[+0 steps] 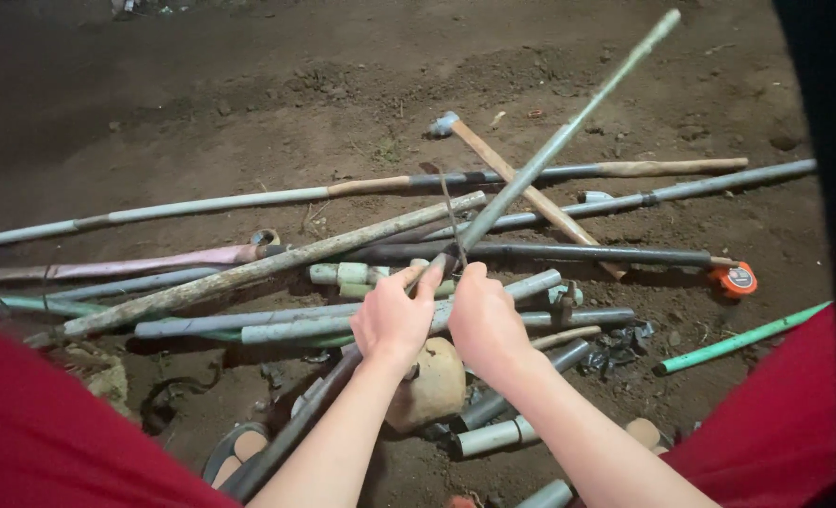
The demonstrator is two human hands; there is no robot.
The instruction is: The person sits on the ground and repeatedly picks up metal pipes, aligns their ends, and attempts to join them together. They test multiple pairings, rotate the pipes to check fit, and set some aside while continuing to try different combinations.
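1. Gripping at the centre of the pile, the left hand (pixel 392 318) and the right hand (pixel 482 320) are seen side by side, close together but not touching; both are closed around the lower end of a long grey pipe (pixel 568 130).
2. That grey pipe is held tilted, its far end raised up and away to the right, above the heap; its near end is hidden inside the two fists.
3. A thin dark wire (pixel 450 214) is seen running from just above the fingers toward the pile; whether it is pinched cannot be told.
4. Under the hands a heap of pipes is spread over the bare soil (pixel 249 103); a mud-caked pipe (pixel 277 265) is laid slantwise to the left, and a dark pipe (pixel 578 254) is stretched to the right.
5. A wooden-handled hammer (pixel 521 188) is laid across the pile behind the raised pipe; an orange tape measure (pixel 738 279) is seen at the end of the dark pipe.
6. A green pipe (pixel 742 341) is lying well apart on the right; a rounded stone (pixel 432 386) is sitting just below the wrists; red-clothed knees (pixel 51 442) frame the view.
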